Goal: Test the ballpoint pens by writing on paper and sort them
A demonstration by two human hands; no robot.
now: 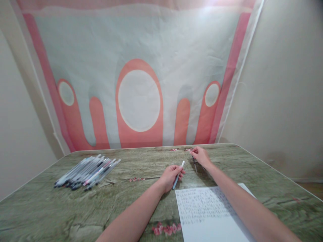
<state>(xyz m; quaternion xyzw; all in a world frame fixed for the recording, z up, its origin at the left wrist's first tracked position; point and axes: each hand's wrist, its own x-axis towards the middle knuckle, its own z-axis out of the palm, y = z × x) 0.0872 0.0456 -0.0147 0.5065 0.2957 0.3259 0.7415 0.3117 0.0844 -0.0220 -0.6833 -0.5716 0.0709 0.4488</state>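
My left hand [172,177] is closed round a pen [178,176] with a white upper end and a blue-grey lower part, held slantwise just above the table. Farther back and to the right, my right hand [201,156] has its thumb and fingers pinched together. A thin, dark, pen-like stick [194,164] hangs from those fingertips, too blurred to name surely. Below the right forearm lies a sheet of paper [202,205] with rows of handwriting; the forearm covers part of it. A pile of pens [87,171], mostly clear and grey with dark ends, lies at the left.
The table [75,215] has a wood-grain surface printed with pink blossoms [166,229] and dark twigs. Behind its far edge hangs a pink, coral and grey cloth [138,33]. Plain walls stand left and right.
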